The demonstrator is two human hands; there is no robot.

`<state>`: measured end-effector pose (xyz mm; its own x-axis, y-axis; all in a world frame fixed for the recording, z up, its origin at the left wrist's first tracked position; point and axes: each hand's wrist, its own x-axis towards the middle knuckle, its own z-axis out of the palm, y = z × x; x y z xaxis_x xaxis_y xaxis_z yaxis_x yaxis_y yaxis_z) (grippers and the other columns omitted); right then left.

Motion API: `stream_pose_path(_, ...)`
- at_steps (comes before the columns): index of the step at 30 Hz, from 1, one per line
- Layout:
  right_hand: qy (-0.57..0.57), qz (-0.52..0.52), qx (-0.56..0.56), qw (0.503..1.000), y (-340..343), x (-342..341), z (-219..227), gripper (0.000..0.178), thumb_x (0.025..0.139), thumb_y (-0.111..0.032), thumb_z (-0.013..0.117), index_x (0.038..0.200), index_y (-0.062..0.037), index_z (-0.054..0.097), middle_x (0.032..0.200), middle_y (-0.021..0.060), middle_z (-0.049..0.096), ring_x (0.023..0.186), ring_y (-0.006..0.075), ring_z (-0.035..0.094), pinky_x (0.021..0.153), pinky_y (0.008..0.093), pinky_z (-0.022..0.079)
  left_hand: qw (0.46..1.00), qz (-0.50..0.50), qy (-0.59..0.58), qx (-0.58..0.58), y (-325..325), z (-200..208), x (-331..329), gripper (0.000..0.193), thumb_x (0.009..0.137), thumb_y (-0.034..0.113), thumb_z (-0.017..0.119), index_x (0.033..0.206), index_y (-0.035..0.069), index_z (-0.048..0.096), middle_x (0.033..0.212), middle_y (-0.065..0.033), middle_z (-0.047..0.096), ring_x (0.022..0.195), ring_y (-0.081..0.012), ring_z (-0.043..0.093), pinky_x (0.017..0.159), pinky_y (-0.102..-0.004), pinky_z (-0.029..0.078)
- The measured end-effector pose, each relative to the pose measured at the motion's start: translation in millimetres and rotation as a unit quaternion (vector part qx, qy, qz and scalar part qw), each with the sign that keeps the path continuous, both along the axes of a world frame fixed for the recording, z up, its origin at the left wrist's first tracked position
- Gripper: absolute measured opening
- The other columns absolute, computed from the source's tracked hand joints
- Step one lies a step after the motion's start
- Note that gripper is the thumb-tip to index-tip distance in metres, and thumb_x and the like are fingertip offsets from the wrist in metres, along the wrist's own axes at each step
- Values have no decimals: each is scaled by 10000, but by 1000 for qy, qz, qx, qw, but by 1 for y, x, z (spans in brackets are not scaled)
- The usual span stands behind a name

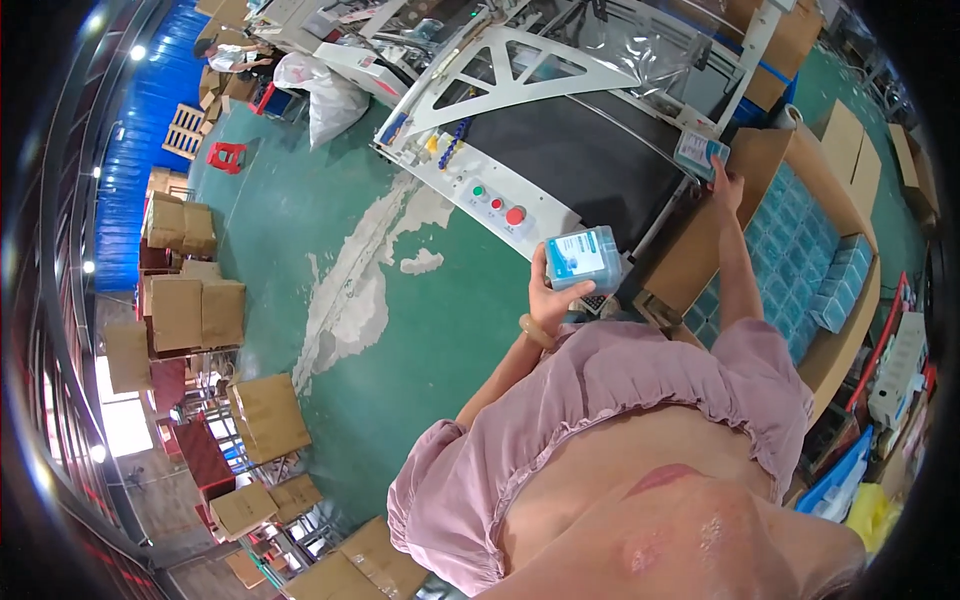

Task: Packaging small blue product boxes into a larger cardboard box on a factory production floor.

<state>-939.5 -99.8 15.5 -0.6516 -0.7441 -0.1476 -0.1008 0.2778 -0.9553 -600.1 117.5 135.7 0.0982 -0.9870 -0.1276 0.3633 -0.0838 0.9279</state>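
Note:
My left hand [546, 302] is wrapped round a clear plastic box [583, 258] with blue contents and a white-and-blue label, held in front of my body at the machine's near corner. Out to the right, my right hand [728, 190] grips a second box [700, 152] of similar look by its side. That one is by the end of the black conveyor belt [560, 150], close to the rim of a large open carton [700, 228]. Rows of blue shrink-wrapped-looking boxes [785, 225] fill much of the carton. A few are stacked higher at its right side.
The packing machine's white panel [480, 192] carries green and red buttons. A white triangular frame [520, 75] spans the belt. Brown cartons [180, 312] line the left, beside a red stool [227, 157]. Another person [230, 57] sits far left near a white sack [325, 100].

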Motion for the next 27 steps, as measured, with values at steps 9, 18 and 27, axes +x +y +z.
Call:
stream_pose_path(9, 119, -90, 169, 974, -19, -7, -17, 852, 578, -673, 676, 1047, 15, 499, 1047, 229, 583, 1016, 375, 550, 866, 416, 422, 998, 38, -8, 39, 9, -3, 10, 880, 607, 2, 791, 1325, 22, 282, 1150, -85, 496, 1022, -198, 523, 827, -329, 482)
stream_pose_path(18, 98, 35, 207, 973, -28, -4, -8, 738, 709, -593, 624, 1142, -8, 501, 1118, 189, 568, 1045, 377, 529, 882, 417, 423, 991, 46, 19, 127, -2, 16, -2, 818, 672, 13, 739, 1342, 74, 272, 1125, -83, 513, 965, -202, 553, 787, -322, 500)
stream_pose_path(27, 21, 667, -139, 732, 104, 157, 135, 735, 631, -242, 766, 1276, -91, 451, 1347, 96, 389, 1186, 226, 413, 992, 353, 331, 988, 32, 36, 147, -2, -17, 18, 605, 781, 241, 699, 1263, 39, 395, 1163, -92, 517, 1027, -213, 521, 876, -358, 441)
